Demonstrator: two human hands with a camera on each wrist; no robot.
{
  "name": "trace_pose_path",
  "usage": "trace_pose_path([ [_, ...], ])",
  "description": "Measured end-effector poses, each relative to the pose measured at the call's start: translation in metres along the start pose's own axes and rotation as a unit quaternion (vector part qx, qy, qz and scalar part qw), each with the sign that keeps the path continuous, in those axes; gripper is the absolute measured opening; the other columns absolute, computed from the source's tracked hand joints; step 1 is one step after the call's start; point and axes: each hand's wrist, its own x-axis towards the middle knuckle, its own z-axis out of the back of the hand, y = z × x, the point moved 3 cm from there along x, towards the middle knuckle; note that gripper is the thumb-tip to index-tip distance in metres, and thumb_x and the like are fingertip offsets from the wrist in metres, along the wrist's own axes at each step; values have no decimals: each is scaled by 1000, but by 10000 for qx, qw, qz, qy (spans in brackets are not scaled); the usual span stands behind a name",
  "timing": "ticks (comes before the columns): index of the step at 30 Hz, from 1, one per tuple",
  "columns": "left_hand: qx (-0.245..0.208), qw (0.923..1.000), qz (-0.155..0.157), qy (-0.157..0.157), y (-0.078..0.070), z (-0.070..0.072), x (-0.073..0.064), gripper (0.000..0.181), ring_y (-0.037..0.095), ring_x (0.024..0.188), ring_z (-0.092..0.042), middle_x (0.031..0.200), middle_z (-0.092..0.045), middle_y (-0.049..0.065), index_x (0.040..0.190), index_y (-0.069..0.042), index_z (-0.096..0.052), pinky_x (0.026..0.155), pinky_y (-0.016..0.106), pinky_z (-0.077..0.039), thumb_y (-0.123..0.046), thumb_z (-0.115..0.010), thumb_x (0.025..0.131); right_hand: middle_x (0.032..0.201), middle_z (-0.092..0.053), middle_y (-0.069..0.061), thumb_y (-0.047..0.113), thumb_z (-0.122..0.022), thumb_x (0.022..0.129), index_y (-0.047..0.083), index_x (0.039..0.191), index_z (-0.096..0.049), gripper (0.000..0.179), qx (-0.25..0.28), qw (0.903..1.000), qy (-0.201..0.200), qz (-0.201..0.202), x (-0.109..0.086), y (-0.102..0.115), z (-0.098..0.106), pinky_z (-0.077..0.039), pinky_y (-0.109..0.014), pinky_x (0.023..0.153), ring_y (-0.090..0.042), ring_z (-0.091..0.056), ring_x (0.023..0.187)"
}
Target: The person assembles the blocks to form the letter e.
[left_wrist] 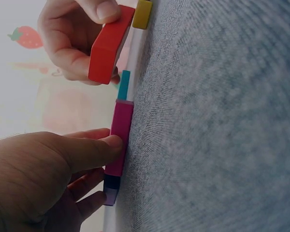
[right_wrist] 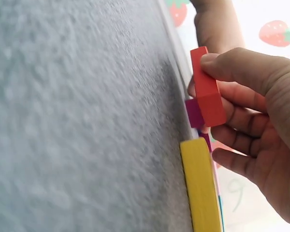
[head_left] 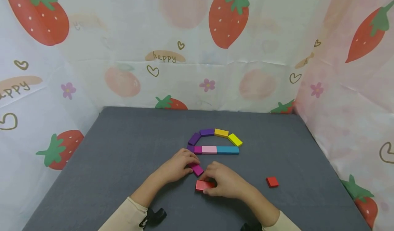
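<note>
My left hand (head_left: 180,165) pinches a magenta block (head_left: 197,169) between thumb and fingers; the left wrist view shows the thumb on the magenta block's (left_wrist: 120,145) near face. To its right, my right hand (head_left: 226,179) holds a red block (head_left: 203,185) by its long sides, seen in the right wrist view as a tilted red block (right_wrist: 206,87). The red block is close in front of the magenta one. Just beyond my left hand, a purple block (head_left: 190,148) is partly covered by the fingers.
A curve of purple blocks (head_left: 194,139), an orange-yellow block (head_left: 221,132) and a yellow block (head_left: 235,140) arches over a straight row with a pink block (head_left: 209,150) and a blue block (head_left: 227,150). A small red block (head_left: 272,182) lies to the right on the grey cloth (head_left: 301,149).
</note>
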Motion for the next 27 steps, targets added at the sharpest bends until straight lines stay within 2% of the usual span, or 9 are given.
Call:
trace_pose_path([
  [17, 59, 10000, 62, 5, 4, -4, 1, 26, 21, 124, -49, 124, -67, -1, 121, -16, -74, 109, 44, -43, -14, -73, 95, 103, -63, 15, 35, -80, 89, 26, 113, -76, 27, -258, 9985, -349, -341, -2, -16, 13, -49, -30, 86, -7, -49, 98],
  [27, 72, 9999, 81, 32, 4, -3, 1, 25, 21, 124, -49, 124, -67, -1, 121, -16, -74, 109, 45, -43, -15, -72, 96, 106, -63, 14, 35, -80, 89, 26, 115, -75, 28, -269, 9977, -349, -508, -3, -22, 13, -50, -32, 88, -7, -50, 99],
])
